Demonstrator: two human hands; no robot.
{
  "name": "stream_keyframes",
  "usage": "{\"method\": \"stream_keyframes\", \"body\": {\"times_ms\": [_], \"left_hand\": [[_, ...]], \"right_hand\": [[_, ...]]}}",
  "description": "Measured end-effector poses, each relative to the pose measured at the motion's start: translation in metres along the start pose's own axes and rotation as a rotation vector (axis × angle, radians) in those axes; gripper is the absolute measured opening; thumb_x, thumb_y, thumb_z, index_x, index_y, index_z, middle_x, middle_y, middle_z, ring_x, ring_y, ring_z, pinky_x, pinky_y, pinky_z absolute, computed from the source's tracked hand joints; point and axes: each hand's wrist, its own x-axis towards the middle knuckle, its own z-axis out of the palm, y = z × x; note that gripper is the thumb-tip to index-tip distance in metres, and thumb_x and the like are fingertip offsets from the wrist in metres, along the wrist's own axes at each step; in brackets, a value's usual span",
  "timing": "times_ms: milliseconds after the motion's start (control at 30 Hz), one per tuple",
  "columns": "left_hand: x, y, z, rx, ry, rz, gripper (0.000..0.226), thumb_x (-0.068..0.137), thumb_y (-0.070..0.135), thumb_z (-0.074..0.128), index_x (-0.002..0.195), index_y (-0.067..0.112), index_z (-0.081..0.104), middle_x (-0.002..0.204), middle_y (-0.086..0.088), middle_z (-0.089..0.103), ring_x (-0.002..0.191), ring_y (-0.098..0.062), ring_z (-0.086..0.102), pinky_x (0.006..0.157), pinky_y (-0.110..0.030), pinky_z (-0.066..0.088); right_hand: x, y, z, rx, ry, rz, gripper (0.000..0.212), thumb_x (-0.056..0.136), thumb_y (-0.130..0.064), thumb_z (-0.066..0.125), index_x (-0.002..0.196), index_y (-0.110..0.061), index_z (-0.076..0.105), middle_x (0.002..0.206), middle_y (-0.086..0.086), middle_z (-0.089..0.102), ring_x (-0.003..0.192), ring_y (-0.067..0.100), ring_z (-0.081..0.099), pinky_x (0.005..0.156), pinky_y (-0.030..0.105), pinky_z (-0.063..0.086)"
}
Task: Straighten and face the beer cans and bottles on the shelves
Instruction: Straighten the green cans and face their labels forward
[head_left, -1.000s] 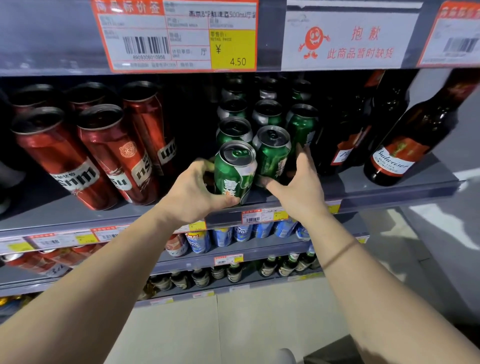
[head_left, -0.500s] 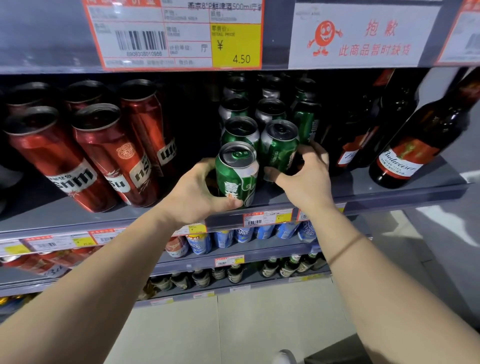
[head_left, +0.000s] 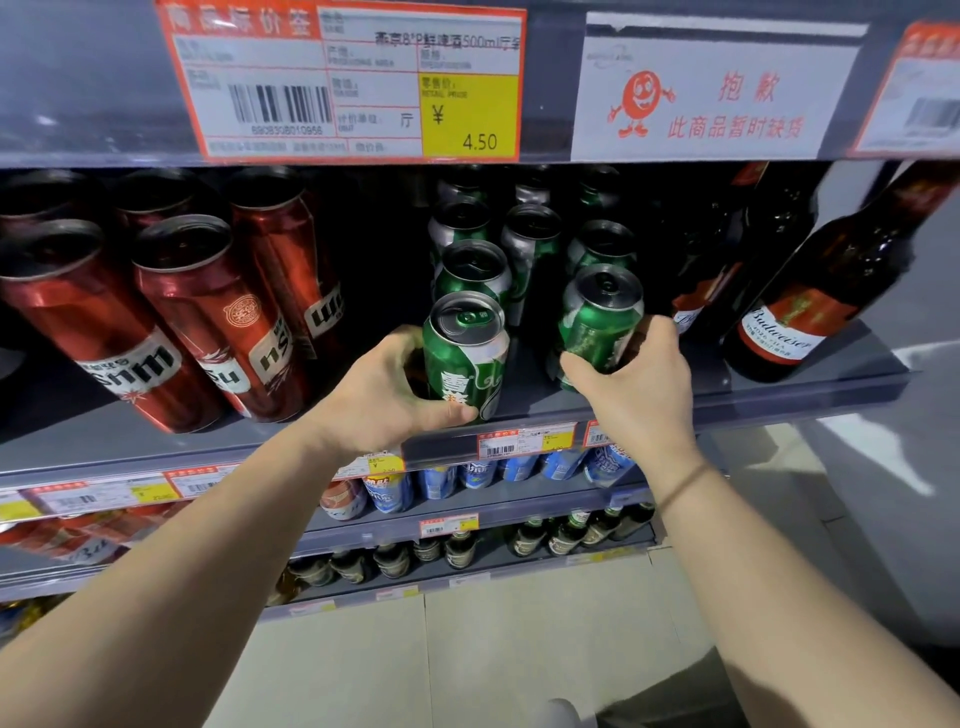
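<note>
At frame centre, the left hand is grasping the front green can; the right hand is gripping its neighbour can on the shelf: rotate labels forward, align at the edge

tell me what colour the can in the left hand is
Green with a silver top, seen in the head view: can, left hand.

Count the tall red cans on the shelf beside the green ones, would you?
5 red cans: front left, front middle, one further right, two behind. More may hide in the dark further back.
</note>
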Motion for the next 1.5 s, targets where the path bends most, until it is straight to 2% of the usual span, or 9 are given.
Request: {"method": "stream_keyframes", "body": {"times_ms": [133,267,533,767,933,1067,1233,1367,1500], "left_hand": [[0.000,0.002,-0.003,0.012,0.007,0.013,0.093,0.045,0.053,0.092,0.124,0.017,0.059,0.119,0.009,0.064,0.116,-0.004,0.055,0.102,-0.023,0.039],[-0.007,0.008,0.001,0.051,0.065,0.048,0.064,0.053,0.035,0.090,0.110,0.022,0.064,0.108,0.014,0.066,0.096,0.013,0.058,0.083,-0.001,0.038],[-0.021,0.017,0.019,0.187,0.236,0.067,0.059,0.064,0.030,0.088,0.107,0.030,0.048,0.092,0.029,0.050,0.084,0.032,0.044,0.069,0.008,0.031],[-0.012,0.024,0.059,0.090,0.316,0.059,0.060,0.066,0.030,0.088,0.115,0.021,0.055,0.103,0.008,0.061,0.093,-0.005,0.061,0.081,-0.020,0.052],[0.000,0.029,0.068,0.134,0.368,0.011,0.044,0.065,0.030,0.082,0.084,0.028,0.042,0.087,0.006,0.053,0.076,-0.011,0.053,0.060,-0.019,0.039],[0.002,0.019,0.032,0.154,0.498,-0.017,0.041,0.067,0.015,0.079,0.094,0.017,0.048,0.081,0.008,0.052,0.071,-0.007,0.052,0.059,-0.007,0.037],[0.026,0.015,0.026,0.003,0.409,-0.064,0.079,0.064,0.024,0.086,0.130,0.016,0.044,0.114,0.005,0.059,0.107,-0.015,0.059,0.084,-0.019,0.046],[0.030,0.018,0.034,0.086,0.386,-0.099,0.059,0.073,0.027,0.082,0.122,0.014,0.051,0.100,0.005,0.060,0.098,-0.019,0.061,0.072,-0.021,0.039],[0.022,0.013,0.032,0.112,0.347,-0.098,0.064,0.070,0.028,0.085,0.122,0.014,0.051,0.103,0.002,0.061,0.100,-0.020,0.059,0.079,-0.025,0.043]], "right_hand": [[0.001,0.005,0.002,-0.054,0.115,0.035,0.049,0.071,-0.045,0.078,0.102,-0.021,0.049,0.090,-0.011,0.061,0.085,0.015,0.058,0.070,0.028,0.043],[0.013,0.001,0.015,-0.038,0.158,0.055,0.047,0.075,-0.040,0.077,0.108,-0.015,0.055,0.115,0.003,0.054,0.087,0.015,0.049,0.074,0.025,0.036],[0.006,-0.002,0.025,0.095,0.177,0.039,0.035,0.082,-0.017,0.071,0.110,-0.016,0.050,0.107,-0.003,0.054,0.085,0.006,0.052,0.062,0.008,0.039],[-0.036,-0.006,0.019,0.021,-0.241,-0.155,0.044,0.075,-0.026,0.072,0.116,-0.027,0.054,0.096,-0.007,0.057,0.080,0.003,0.055,0.067,0.023,0.045],[-0.030,-0.012,0.017,-0.019,-0.168,-0.148,0.054,0.072,-0.046,0.074,0.118,-0.032,0.049,0.106,-0.012,0.050,0.074,0.005,0.057,0.067,0.027,0.050],[-0.026,-0.015,0.025,-0.034,-0.086,-0.084,0.070,0.076,-0.049,0.072,0.135,-0.023,0.044,0.113,-0.010,0.053,0.077,0.004,0.056,0.074,0.032,0.050],[-0.024,-0.016,0.043,0.106,0.039,-0.035,0.067,0.070,-0.046,0.077,0.126,-0.024,0.047,0.115,-0.006,0.059,0.095,0.022,0.062,0.082,0.040,0.052],[-0.017,-0.019,0.042,0.119,0.089,0.024,0.065,0.075,-0.040,0.078,0.127,-0.020,0.044,0.124,-0.002,0.046,0.096,0.015,0.055,0.073,0.024,0.038],[-0.015,-0.014,0.039,0.135,0.141,0.055,0.076,0.073,-0.038,0.081,0.132,-0.019,0.038,0.133,0.001,0.037,0.094,0.017,0.057,0.079,0.033,0.049]]}}
